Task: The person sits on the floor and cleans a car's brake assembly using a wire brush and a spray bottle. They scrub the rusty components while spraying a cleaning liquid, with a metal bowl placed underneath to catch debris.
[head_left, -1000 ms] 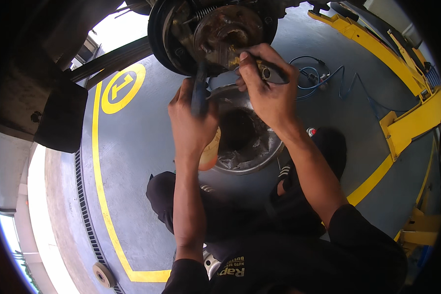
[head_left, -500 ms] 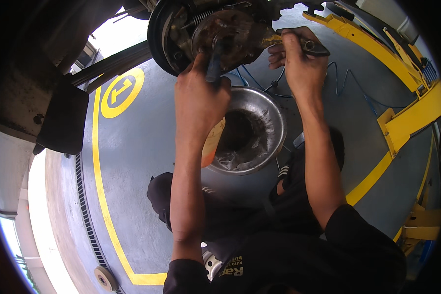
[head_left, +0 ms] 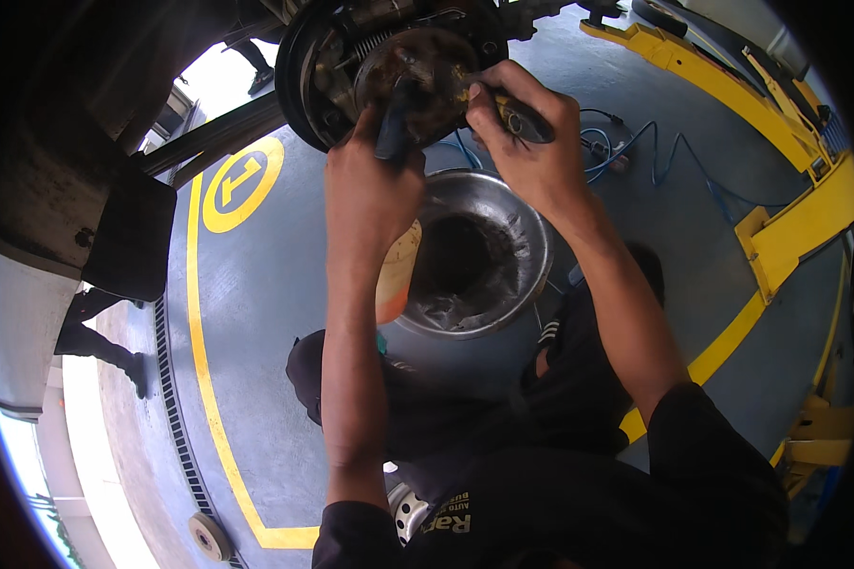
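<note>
Our left hand is grasping a dark-handled tool at the hub, our right hand a brush-like tool beside its right edge, ideally pressing evenly.

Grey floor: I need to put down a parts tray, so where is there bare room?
Bare floor shows left, between the yellow line and metal basin; right, between the blue hose, yellow lift arm and right knee. It's crowded in the middle, where basin, plastic bottle and legs bunch below the hands.
</note>
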